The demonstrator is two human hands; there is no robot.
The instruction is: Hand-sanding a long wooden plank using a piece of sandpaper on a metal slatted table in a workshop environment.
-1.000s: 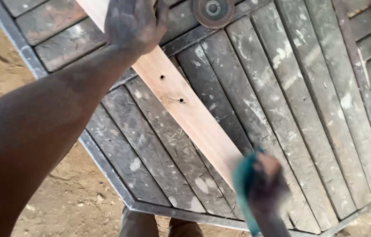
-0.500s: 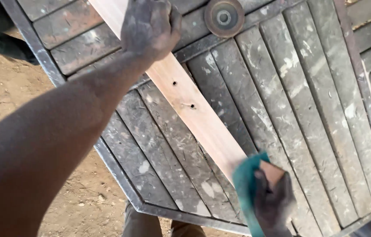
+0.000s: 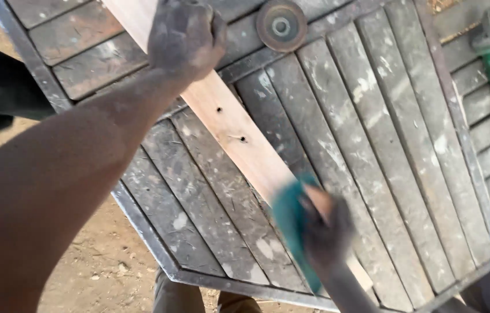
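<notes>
Pale tan plank [image 3: 239, 136], teal sanding pad [image 3: 291, 226], paint-flecked grey slatted table [image 3: 384, 133]

Smooth pale wood plank [image 3: 239, 136], weathered paint-flecked slatted table [image 3: 372, 116], teal abrasive sheet [image 3: 288, 223]

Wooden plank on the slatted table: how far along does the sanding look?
Done: the wooden plank shows a pale, clean face with two small holes. In hand: the left hand pins it to the slatted table while the right hand, blurred, rubs a teal abrasive sheet near its lower end. Left: cannot tell; the end is hidden.
</notes>
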